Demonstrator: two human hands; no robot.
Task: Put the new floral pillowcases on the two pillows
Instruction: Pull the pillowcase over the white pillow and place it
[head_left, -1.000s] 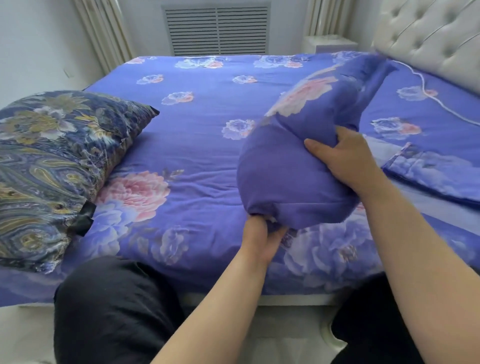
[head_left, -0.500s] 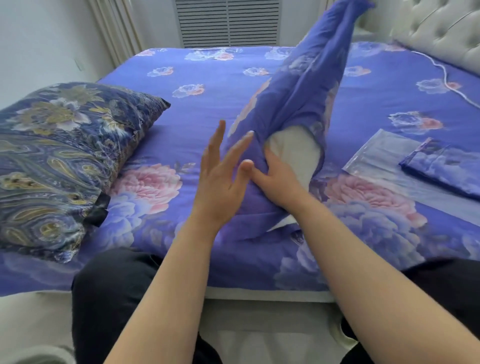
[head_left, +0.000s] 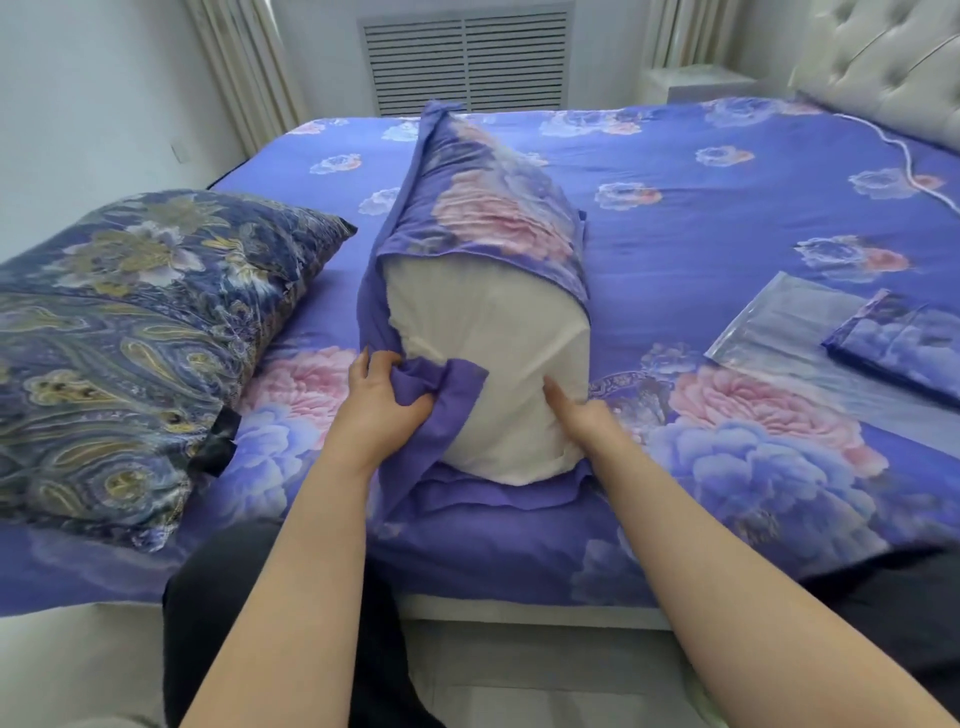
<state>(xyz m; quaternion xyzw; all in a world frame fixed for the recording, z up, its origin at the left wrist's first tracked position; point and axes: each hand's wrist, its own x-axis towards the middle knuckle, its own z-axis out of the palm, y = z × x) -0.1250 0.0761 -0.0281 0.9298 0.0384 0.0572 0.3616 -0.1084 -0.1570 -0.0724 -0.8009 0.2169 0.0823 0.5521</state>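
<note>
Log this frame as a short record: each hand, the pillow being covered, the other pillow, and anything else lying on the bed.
left hand: grips the open edge of the floral pillowcase
right hand: fingers straight, pressing the white pillow
white pillow: far end covered, near end bare
patterned pillow: at left on the bed, not yet changed
folded pillowcase: at right, on a clear plastic bag
bed: blue floral sheet

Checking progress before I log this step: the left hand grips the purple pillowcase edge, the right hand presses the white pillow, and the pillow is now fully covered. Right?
Not quite. The head view shows the white pillow still half bare. The left hand does grip the pillowcase edge, and the right hand presses the pillow.
</note>
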